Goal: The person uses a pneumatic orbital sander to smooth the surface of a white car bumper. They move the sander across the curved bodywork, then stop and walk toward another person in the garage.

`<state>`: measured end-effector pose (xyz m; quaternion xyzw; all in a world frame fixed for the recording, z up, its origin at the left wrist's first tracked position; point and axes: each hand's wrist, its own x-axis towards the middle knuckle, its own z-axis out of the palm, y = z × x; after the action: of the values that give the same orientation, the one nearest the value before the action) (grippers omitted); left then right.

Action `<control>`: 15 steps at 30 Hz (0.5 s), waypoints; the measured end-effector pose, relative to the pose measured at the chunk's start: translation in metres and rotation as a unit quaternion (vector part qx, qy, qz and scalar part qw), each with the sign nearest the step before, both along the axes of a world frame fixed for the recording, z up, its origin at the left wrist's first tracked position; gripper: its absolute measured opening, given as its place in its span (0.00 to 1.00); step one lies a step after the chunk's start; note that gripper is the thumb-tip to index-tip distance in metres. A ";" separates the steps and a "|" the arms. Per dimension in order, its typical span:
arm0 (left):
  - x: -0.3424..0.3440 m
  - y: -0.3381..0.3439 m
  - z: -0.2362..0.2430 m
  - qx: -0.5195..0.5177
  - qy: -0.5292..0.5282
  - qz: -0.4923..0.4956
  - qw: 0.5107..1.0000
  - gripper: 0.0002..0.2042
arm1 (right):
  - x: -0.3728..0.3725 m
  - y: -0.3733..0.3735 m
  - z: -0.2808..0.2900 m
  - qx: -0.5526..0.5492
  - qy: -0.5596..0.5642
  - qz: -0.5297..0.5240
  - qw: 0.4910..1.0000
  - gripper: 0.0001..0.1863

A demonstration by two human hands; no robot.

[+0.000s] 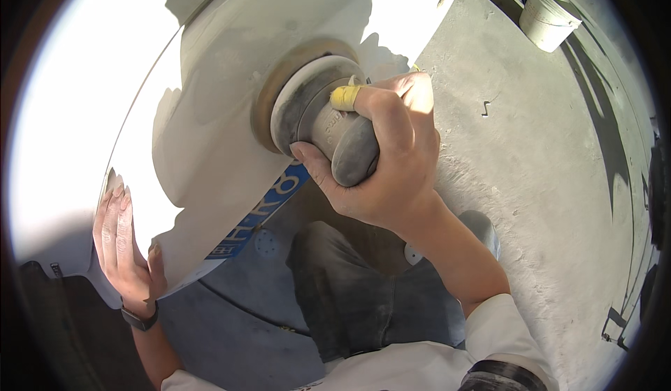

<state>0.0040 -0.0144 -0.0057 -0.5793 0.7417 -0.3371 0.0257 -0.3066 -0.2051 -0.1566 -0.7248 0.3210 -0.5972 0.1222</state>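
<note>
My right hand [398, 146] is wrapped round the rounded grip of a grey, dusty sander [318, 115]. A strip of yellow tape circles one of its fingers. The sander's tan round pad [264, 111] faces the pale car panel [210, 139] and appears to touch it. At the panel's lower left edge, my left hand [126, 244] rests with its fingers stretched out along the surface, holding nothing. A dark watch [140, 319] sits on that wrist. Just below the sander, a blue licence plate [262, 212] is fixed to the panel, partly hidden.
A white bucket [547, 22] with something blue at its rim stands at the far right on the concrete floor [517, 181]. A dark hose or cable [255, 314] crosses the floor beside my knees. Perforated round discs [265, 243] lie nearby. Sunlight and shadow split the panel.
</note>
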 end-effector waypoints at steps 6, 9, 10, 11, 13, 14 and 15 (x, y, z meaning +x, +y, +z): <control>-0.008 -0.006 0.004 -0.016 -0.008 -0.006 1.000 0.28 | 0.002 0.014 0.006 -0.050 0.008 0.030 0.998 0.32; -0.012 -0.010 0.005 -0.020 -0.007 -0.013 1.000 0.28 | 0.001 0.018 0.007 0.006 0.019 -0.022 1.000 0.31; -0.013 -0.011 0.005 -0.024 -0.007 -0.015 1.000 0.28 | 0.001 0.017 0.007 -0.038 0.014 -0.008 0.999 0.31; -0.014 -0.011 0.004 -0.027 -0.001 -0.017 0.999 0.28 | 0.003 0.020 0.007 -0.055 0.025 0.034 0.998 0.31; -0.014 -0.011 0.003 -0.027 -0.007 -0.005 1.000 0.28 | 0.006 0.025 0.007 -0.091 0.042 0.105 0.989 0.30; -0.014 -0.010 0.003 -0.034 -0.001 -0.021 0.999 0.27 | 0.008 0.026 0.008 -0.059 0.045 0.078 0.994 0.30; -0.014 -0.011 0.003 -0.035 -0.003 -0.022 0.999 0.27 | 0.010 0.029 0.010 -0.046 0.042 0.060 0.996 0.30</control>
<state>-0.0098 -0.0249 -0.0023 -0.5621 0.7422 -0.3649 0.0006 -0.2965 -0.1760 -0.1465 -0.7717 0.2544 -0.5723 0.1107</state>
